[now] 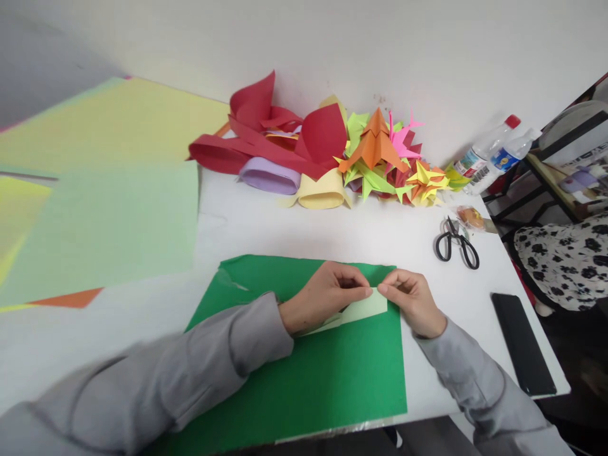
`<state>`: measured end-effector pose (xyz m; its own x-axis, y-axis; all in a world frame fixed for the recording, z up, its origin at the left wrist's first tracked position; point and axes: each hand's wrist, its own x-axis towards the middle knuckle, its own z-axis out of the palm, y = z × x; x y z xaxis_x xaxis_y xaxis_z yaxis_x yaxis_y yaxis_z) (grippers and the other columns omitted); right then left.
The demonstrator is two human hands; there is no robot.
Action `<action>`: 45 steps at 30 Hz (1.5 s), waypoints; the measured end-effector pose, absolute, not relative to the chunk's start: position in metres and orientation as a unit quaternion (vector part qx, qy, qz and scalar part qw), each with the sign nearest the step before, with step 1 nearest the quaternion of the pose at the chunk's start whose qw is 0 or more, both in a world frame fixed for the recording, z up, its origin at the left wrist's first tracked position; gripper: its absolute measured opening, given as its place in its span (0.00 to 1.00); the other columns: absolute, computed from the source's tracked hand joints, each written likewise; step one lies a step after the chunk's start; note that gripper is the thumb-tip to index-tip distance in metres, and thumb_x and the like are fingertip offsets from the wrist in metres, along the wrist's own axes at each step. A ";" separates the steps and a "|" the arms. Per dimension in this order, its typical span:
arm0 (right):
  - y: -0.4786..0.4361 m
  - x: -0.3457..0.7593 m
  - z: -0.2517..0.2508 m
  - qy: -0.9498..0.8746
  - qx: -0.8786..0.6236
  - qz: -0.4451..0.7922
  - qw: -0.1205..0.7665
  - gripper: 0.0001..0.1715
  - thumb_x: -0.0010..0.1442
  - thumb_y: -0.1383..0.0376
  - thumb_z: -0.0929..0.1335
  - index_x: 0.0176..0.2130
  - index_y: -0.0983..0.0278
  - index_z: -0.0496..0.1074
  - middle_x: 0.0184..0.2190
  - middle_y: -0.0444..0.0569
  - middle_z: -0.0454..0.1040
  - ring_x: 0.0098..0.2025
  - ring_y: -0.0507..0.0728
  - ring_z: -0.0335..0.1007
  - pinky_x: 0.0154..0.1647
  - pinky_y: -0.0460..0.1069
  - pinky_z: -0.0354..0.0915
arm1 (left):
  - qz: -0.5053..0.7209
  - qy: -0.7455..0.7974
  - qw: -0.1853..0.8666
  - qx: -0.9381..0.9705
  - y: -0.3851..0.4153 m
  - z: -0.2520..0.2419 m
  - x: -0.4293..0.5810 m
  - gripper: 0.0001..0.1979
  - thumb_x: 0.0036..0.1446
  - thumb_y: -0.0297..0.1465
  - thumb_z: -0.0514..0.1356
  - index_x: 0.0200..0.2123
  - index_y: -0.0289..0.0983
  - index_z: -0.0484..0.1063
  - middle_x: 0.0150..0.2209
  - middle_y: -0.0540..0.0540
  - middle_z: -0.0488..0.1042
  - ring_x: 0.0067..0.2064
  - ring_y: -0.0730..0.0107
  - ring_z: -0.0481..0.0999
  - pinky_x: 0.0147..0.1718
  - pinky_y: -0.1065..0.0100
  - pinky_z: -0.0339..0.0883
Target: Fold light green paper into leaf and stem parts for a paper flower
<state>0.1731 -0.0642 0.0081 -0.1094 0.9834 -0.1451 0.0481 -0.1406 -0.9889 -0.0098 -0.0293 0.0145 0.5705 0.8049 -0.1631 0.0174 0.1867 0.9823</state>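
A pale yellow-green strip of paper (365, 307) lies slanted over a green board (342, 380) at the table's front. My left hand (327, 292) pinches the strip's upper edge between thumb and fingers. Just to the right, my right hand (413, 299) pinches the same edge near the strip's right end. The two thumbs are a short way apart. Part of the strip's left side is hidden behind my left hand and sleeve.
Black-handled scissors (456, 244) and a black phone-like slab (522, 342) lie on the right. Folded paper figures (377, 149), red paper shapes (251, 145) and plastic bottles (489, 152) stand along the wall. Large coloured sheets (118, 221) cover the left. A person's patterned clothing (565, 263) shows at right.
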 end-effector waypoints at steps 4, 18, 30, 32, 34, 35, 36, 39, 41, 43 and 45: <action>-0.065 0.172 0.009 -0.519 -0.516 0.536 0.420 0.18 0.48 0.55 0.74 0.21 0.65 0.69 0.16 0.41 0.66 0.20 0.48 0.56 0.22 0.46 0.53 | 0.281 0.347 0.672 0.591 -0.029 0.017 -0.008 0.10 0.49 0.34 0.62 0.23 0.32 0.73 0.19 0.53 0.66 0.22 0.80 0.60 0.22 0.74 0.55; -0.064 0.173 0.010 -0.534 -0.512 0.536 0.407 0.20 0.50 0.52 0.72 0.22 0.65 0.68 0.16 0.41 0.66 0.19 0.48 0.56 0.20 0.45 0.53 | 0.271 0.346 0.650 0.620 -0.029 0.014 -0.006 0.12 0.51 0.35 0.59 0.21 0.33 0.67 0.19 0.54 0.62 0.23 0.79 0.58 0.22 0.75 0.52; -0.062 0.175 0.008 -0.514 -0.506 0.552 0.417 0.19 0.49 0.53 0.73 0.23 0.65 0.70 0.16 0.41 0.66 0.19 0.47 0.54 0.20 0.45 0.50 | 0.277 0.344 0.660 0.608 -0.024 0.014 -0.006 0.13 0.49 0.37 0.60 0.20 0.34 0.66 0.18 0.55 0.59 0.22 0.80 0.55 0.20 0.76 0.49; -0.062 0.175 0.006 -0.507 -0.500 0.561 0.422 0.19 0.49 0.53 0.73 0.23 0.65 0.70 0.16 0.41 0.68 0.19 0.48 0.56 0.21 0.45 0.53 | 0.278 0.345 0.660 0.607 -0.024 0.014 -0.006 0.13 0.48 0.37 0.60 0.20 0.34 0.66 0.18 0.55 0.59 0.22 0.80 0.56 0.20 0.76 0.49; -0.061 0.176 0.004 -0.501 -0.493 0.568 0.427 0.18 0.50 0.53 0.73 0.24 0.65 0.71 0.17 0.42 0.69 0.20 0.49 0.59 0.23 0.46 0.56 | 0.271 0.353 0.665 0.599 -0.024 0.014 -0.007 0.14 0.48 0.38 0.61 0.21 0.34 0.66 0.17 0.56 0.58 0.21 0.81 0.54 0.19 0.76 0.48; -0.061 0.177 0.003 -0.501 -0.490 0.572 0.427 0.18 0.50 0.53 0.73 0.24 0.65 0.71 0.17 0.42 0.70 0.20 0.49 0.60 0.24 0.46 0.57 | 0.266 0.358 0.670 0.593 -0.023 0.014 -0.007 0.14 0.48 0.39 0.61 0.21 0.34 0.66 0.17 0.56 0.57 0.20 0.81 0.53 0.18 0.76 0.46; -0.061 0.178 0.002 -0.501 -0.488 0.573 0.426 0.18 0.51 0.53 0.72 0.24 0.64 0.71 0.18 0.42 0.70 0.20 0.50 0.61 0.24 0.47 0.58 | 0.261 0.363 0.676 0.585 -0.023 0.014 -0.007 0.15 0.48 0.39 0.62 0.21 0.34 0.66 0.16 0.57 0.57 0.19 0.82 0.52 0.17 0.76 0.45; -0.061 0.180 -0.001 -0.505 -0.488 0.566 0.431 0.18 0.53 0.54 0.72 0.24 0.64 0.70 0.17 0.42 0.70 0.19 0.49 0.60 0.23 0.46 0.56 | 0.251 0.370 0.687 0.573 -0.023 0.015 -0.008 0.16 0.49 0.40 0.61 0.22 0.33 0.67 0.15 0.57 0.56 0.18 0.82 0.51 0.17 0.76 0.44; -0.060 0.181 -0.002 -0.507 -0.491 0.558 0.437 0.18 0.53 0.54 0.72 0.23 0.65 0.69 0.16 0.42 0.69 0.19 0.48 0.59 0.22 0.45 0.54 | 0.246 0.369 0.685 0.579 -0.023 0.016 -0.008 0.15 0.50 0.39 0.60 0.22 0.33 0.68 0.14 0.57 0.57 0.17 0.82 0.53 0.17 0.75 0.45; -0.061 0.182 -0.003 -0.511 -0.493 0.551 0.439 0.18 0.54 0.55 0.72 0.23 0.65 0.69 0.16 0.41 0.69 0.19 0.48 0.58 0.22 0.45 0.53 | 0.250 0.367 0.675 0.589 -0.023 0.017 -0.008 0.13 0.50 0.38 0.59 0.22 0.33 0.68 0.14 0.57 0.57 0.18 0.82 0.53 0.17 0.75 0.46; -0.061 0.181 -0.002 -0.516 -0.494 0.545 0.439 0.17 0.54 0.56 0.72 0.23 0.65 0.69 0.16 0.41 0.68 0.19 0.48 0.57 0.21 0.45 0.52 | 0.265 0.361 0.663 0.599 -0.023 0.016 -0.008 0.12 0.49 0.36 0.59 0.21 0.34 0.67 0.15 0.58 0.56 0.18 0.82 0.51 0.17 0.75 0.45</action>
<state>0.1811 -0.0610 -0.0018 -0.1267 0.9882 -0.0862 0.0319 -0.0828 -0.9961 -0.0077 -0.0231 0.0164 0.5983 0.7849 -0.1615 0.0817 0.1407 0.9867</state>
